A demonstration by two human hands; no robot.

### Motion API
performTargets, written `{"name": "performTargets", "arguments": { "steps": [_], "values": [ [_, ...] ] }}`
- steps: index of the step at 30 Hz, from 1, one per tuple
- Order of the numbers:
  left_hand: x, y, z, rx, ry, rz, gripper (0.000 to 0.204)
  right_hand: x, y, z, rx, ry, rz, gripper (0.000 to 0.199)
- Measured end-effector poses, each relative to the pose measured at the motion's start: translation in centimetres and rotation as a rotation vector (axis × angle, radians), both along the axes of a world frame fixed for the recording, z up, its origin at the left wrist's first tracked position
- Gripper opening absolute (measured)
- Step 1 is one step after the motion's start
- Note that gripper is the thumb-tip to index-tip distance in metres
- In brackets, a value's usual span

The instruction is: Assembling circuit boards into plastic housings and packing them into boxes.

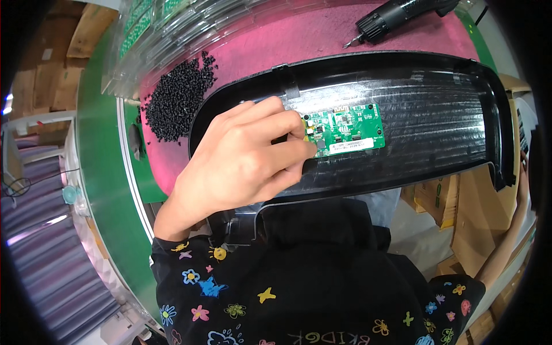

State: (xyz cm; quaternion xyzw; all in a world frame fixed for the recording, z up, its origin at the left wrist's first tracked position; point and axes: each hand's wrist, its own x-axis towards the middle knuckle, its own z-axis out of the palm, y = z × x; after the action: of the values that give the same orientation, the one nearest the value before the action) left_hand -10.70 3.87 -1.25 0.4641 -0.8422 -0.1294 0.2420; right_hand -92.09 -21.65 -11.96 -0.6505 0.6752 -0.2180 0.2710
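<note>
My left hand (pixel 247 152) reaches over the left half of a long black plastic housing (pixel 425 144). Its bent fingers are closed at the left end of a green circuit board (pixel 351 127), which lies inside the housing. A white label strip runs along the board's lower edge. The palm and fingers cover the board's left end, along with part of the housing. Stretched out at the far right is my right arm, where my right hand (pixel 524 163) shows only in part beside the cardboard box (pixel 486 224); its fingers are hidden.
A heap of small black screws (pixel 178 98) lies on the pink mat (pixel 270 52). Behind it are stacked clear plastic trays (pixel 190 37), some with green boards. A black electric screwdriver (pixel 397 20) rests at the back right. The green table edge (pixel 109 172) curves along the left.
</note>
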Motion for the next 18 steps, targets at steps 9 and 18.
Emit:
{"name": "performTargets", "arguments": {
  "steps": [9, 18],
  "values": [
    [-0.35, 0.09, -0.22, -0.006, 0.063, 0.030, 0.021, 0.70, 0.22, -0.04, 0.035, -0.067, -0.071, 0.047],
    [-0.64, -0.11, -0.19, 0.006, -0.011, 0.044, 0.022, 0.87, 0.09, -0.14, 0.011, -0.062, -0.059, 0.049]
  ]
}}
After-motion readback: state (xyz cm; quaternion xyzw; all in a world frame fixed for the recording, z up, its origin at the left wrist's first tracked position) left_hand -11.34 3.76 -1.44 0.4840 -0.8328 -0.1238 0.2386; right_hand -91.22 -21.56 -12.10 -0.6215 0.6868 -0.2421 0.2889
